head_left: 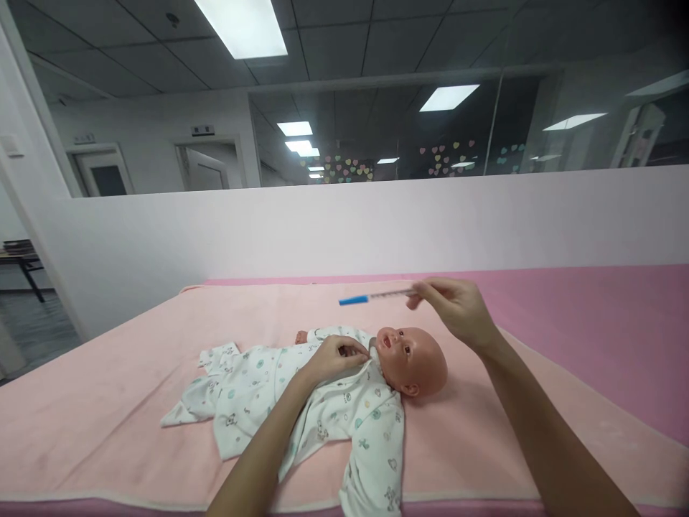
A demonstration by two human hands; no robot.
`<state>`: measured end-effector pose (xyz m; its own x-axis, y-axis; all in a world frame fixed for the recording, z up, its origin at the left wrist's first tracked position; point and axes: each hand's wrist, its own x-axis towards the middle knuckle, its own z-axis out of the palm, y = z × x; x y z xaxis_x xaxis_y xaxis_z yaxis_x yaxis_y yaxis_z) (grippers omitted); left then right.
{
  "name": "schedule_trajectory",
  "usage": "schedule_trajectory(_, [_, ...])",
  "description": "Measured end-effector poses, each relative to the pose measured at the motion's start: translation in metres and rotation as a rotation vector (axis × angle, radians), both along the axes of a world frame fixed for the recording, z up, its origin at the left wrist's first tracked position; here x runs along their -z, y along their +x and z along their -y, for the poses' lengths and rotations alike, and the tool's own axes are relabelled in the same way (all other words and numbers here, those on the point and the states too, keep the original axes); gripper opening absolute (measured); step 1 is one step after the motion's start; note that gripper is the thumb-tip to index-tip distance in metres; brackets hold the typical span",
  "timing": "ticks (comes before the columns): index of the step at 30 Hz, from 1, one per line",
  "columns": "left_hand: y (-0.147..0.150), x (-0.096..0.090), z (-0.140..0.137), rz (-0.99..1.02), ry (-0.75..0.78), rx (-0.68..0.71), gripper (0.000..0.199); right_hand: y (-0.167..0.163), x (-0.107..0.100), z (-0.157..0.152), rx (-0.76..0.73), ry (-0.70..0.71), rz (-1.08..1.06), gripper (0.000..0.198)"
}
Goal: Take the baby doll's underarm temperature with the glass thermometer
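A baby doll (417, 362) lies on its back, its head toward the right, dressed in a white printed outfit (258, 373). My left hand (339, 357) rests on the doll's chest, fingers closed on the outfit's collar close to the neck. Above the doll's head, my right hand (449, 305) pinches one end of a thin thermometer (385, 294). The thermometer is held nearly level, and its blue end points left. One small doll hand (301, 337) shows past the far sleeve. The near sleeve (374, 459) hangs toward the front edge.
Under the doll spreads a peach blanket (134, 359) over a pink mat (603, 337). A low white wall (377, 222) runs along the back, with glass panes above it. At the far left, a dark table (21, 260) stands beyond the wall's end.
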<state>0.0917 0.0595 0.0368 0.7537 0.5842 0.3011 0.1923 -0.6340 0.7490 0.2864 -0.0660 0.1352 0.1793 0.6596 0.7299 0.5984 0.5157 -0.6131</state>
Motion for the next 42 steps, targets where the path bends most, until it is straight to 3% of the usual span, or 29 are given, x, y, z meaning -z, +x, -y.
schedule_trajectory(2, [-0.001, 0.001, -0.001, -0.01, -0.01, 0.005, 0.024, 0.013, 0.026, 0.029, 0.095, -0.096, -0.007, 0.04])
schedule_trajectory(6, [-0.003, 0.0, -0.003, -0.035, -0.004, 0.019, 0.024, 0.036, 0.098, 0.073, 0.215, -0.323, -0.115, 0.047])
schedule_trajectory(9, [-0.003, 0.0, -0.005, -0.032, 0.001, 0.019, 0.024, 0.044, 0.142, 0.084, 0.218, -0.475, -0.174, 0.05])
schedule_trajectory(12, [-0.003, 0.0, -0.005, -0.021, 0.004, 0.014, 0.024, 0.049, 0.163, 0.081, 0.186, -0.614, -0.185, 0.05])
schedule_trajectory(19, [-0.002, -0.002, -0.004, -0.026, -0.018, -0.008, 0.024, 0.059, 0.171, 0.069, 0.21, -0.775, -0.107, 0.047])
schedule_trajectory(30, [-0.004, -0.005, -0.004, -0.02, -0.009, -0.016, 0.027, 0.044, 0.182, 0.055, 0.525, -0.792, 0.014, 0.052])
schedule_trajectory(33, [-0.003, -0.002, -0.005, 0.009, -0.015, -0.022, 0.025, 0.04, 0.185, 0.056, 0.591, -0.735, 0.026, 0.052])
schedule_trajectory(36, [-0.003, 0.002, -0.005, 0.063, -0.037, -0.08, 0.027, 0.018, 0.174, 0.051, 0.583, -0.595, -0.067, 0.054])
schedule_trajectory(40, [-0.006, 0.006, -0.005, 0.141, -0.104, -0.12, 0.032, -0.041, 0.142, 0.025, 0.315, -0.317, -0.114, 0.046])
schedule_trajectory(42, [-0.008, 0.005, -0.005, 0.162, -0.14, -0.111, 0.034, -0.071, 0.129, 0.006, 0.234, -0.276, -0.082, 0.034])
